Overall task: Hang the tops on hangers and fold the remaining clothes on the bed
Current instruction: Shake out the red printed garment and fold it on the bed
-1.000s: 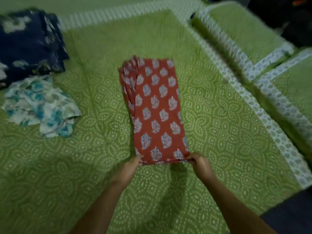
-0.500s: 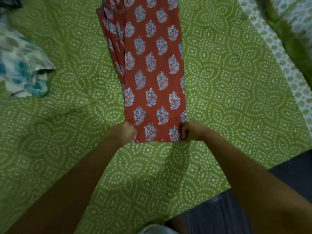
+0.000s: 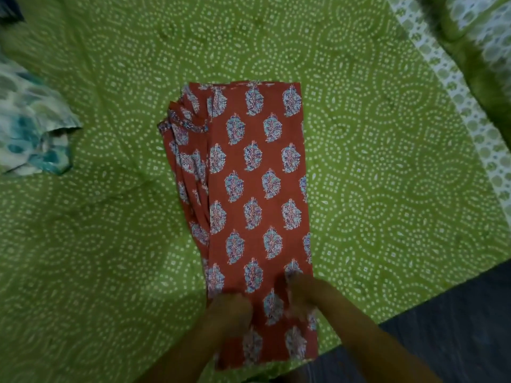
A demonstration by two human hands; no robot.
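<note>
A: Item 1 – red block-print garment (image 3: 254,189). Long narrow strip, several layers, edges fanned out on its left side. Lies flat on the green dotted bedspread (image 3: 373,175), mid-bed, near end running to the bed's front edge.

B: Hands?

A: Both on the near end. Left hand (image 3: 231,313) on the left part, right hand (image 3: 300,295) on the right part, just apart, one print motif between them. Both blurred. Fingers look curled down onto the cloth, but pinching it or only pressing – can't tell.

B: Step?

A: Folding, I'd say; it's one of the "remaining clothes", not a top for a hanger. Lengthwise folds look done. Cross-fold not yet made.

B: Next move needs?

A: Prob. a firm hold on both near corners, lift, carry the end up to the far edge, keep the stacked layers from sliding. The fanned left edges are the weak spot.

B: Item 2?

A: White-and-teal floral garment (image 3: 33,128), crumpled, far left, well apart from item 1. Unfolded.

B: Else?

A: Dark blue cloth (image 3: 8,9), top-left corner, barely in view. White-patterned border strip (image 3: 456,87) on right. Dark floor (image 3: 456,313) at bottom right.
</note>
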